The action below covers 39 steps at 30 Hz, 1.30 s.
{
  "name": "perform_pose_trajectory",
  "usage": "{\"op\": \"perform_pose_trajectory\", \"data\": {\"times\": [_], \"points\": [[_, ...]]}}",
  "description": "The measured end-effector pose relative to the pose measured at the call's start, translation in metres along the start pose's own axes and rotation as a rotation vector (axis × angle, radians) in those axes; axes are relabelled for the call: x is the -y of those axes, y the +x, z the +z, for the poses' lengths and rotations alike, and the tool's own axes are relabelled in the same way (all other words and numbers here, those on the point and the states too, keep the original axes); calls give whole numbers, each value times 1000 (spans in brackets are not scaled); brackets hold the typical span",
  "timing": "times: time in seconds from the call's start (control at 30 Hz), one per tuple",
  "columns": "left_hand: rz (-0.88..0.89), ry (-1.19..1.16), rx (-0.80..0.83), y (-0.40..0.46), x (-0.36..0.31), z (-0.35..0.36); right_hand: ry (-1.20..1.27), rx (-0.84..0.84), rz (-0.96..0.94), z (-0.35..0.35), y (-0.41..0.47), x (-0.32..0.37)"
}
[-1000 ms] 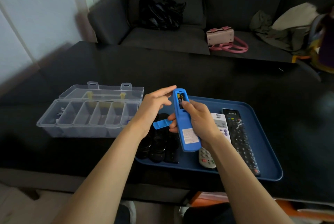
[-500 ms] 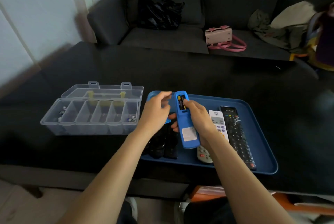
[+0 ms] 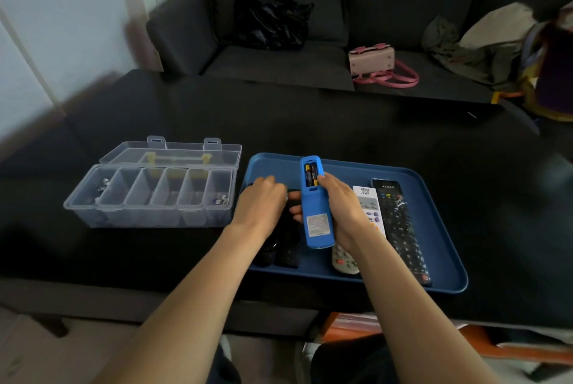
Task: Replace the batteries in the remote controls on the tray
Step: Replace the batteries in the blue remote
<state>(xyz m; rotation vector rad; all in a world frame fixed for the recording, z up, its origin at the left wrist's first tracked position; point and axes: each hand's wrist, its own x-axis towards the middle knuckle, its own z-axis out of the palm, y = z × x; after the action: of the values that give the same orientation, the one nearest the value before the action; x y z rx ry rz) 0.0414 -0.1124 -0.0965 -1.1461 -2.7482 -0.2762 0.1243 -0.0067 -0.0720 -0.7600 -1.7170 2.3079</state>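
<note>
My right hand grips a blue remote back side up above the blue tray. Its battery compartment is uncovered and two batteries show inside. My left hand is lowered, knuckles up and fingers curled, over the tray's left part and the black remotes. The blue battery cover it held a moment ago is hidden under it. A white remote, a long black remote and a grey remote lie on the tray's right half.
A clear compartment box stands open left of the tray, with small batteries in its end compartments. All of it rests on a black table. A dark sofa behind carries a black bag, a pink handbag and clothes.
My left hand moved from beside the remote's top down onto the tray's left side, and the blue cover went out of sight beneath it. The blue remote sank a little lower.
</note>
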Motion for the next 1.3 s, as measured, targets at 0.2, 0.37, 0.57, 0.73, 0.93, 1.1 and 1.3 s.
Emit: {"op": "perform_pose_trajectory", "data": {"times": [0.2,0.37,0.57,0.73,0.93,1.1,1.3], "points": [[-243,-860,-356,11,10,-13,35,7,-5,-4,3,5],[-419,-1700,-330,6,5,-35,91,72,77,3,6,5],[-578,-1715,-418,6,-1,-34,128,139,84,8,3,4],[-509,-1410,-440,5,1,-25,129,137,41,9,3,3],[-236,-985,-378,3,-3,-23,173,131,17,7,4,3],[-103,-783,-460,1,-4,-26,180,115,-9,4,5,3],[-100,-614,-542,-2,-11,-24,165,152,-32,8,5,2]]}}
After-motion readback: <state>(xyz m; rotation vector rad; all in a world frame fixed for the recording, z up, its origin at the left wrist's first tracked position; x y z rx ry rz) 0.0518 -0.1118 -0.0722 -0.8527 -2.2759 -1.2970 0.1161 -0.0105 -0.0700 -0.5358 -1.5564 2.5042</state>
